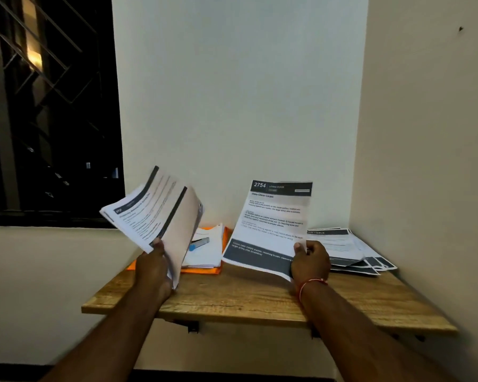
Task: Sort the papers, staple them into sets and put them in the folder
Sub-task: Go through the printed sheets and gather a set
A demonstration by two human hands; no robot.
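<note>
From the head view, the left grip point(152, 267) is a bare hand curled round the lower edge of a sheaf of papers point(160, 213). Its thumb lies on the top page, and the sheaf is tilted up over the left part of the bench point(246, 299). The right grip point(311, 260) pinches the bottom corner of a single sheet point(271, 224) headed "2754", thumb in front, holding it nearly upright above the bench's middle. A red thread point(312, 283) circles that wrist.

An orange folder point(204, 270) lies toward the rear left corner, partly hidden by the sheaf. On it lie a white stack of pages point(209, 253) and a small grey-and-blue object point(199, 243), too blurred to identify. More printed sheets point(351, 249) lie fanned flat in the rear right corner.
</note>
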